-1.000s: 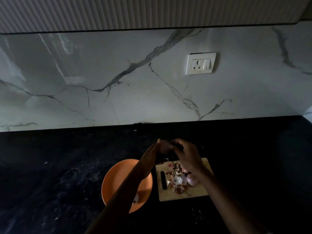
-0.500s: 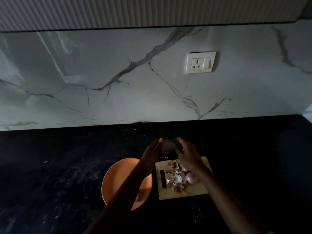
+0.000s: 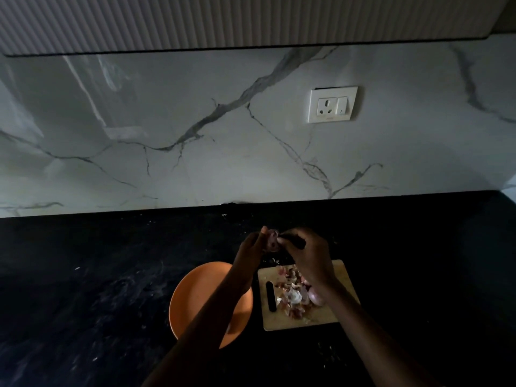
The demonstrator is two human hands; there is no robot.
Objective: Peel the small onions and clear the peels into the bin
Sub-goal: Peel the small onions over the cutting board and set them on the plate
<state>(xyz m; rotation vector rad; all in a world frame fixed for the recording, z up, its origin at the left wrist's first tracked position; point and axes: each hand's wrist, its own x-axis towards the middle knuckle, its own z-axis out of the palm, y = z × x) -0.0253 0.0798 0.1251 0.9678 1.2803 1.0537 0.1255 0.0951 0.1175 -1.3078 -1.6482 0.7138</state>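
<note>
Head view: left hand point(image 3: 252, 251) still holds the small onion point(image 3: 272, 241) above the desk point(image 3: 97, 289) while right hand point(image 3: 303, 254) now pinches its loosened peel, stripping continues

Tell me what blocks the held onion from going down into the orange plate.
Nothing visible blocks it. Both hands, left hand and right hand, grip the onion above the counter; the orange plate lies below-left, only the left forearm crossing over it.

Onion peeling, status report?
Left hand and right hand both gripping small onion, above counter. Peels piled on cutting board. Nothing in the way.
</note>
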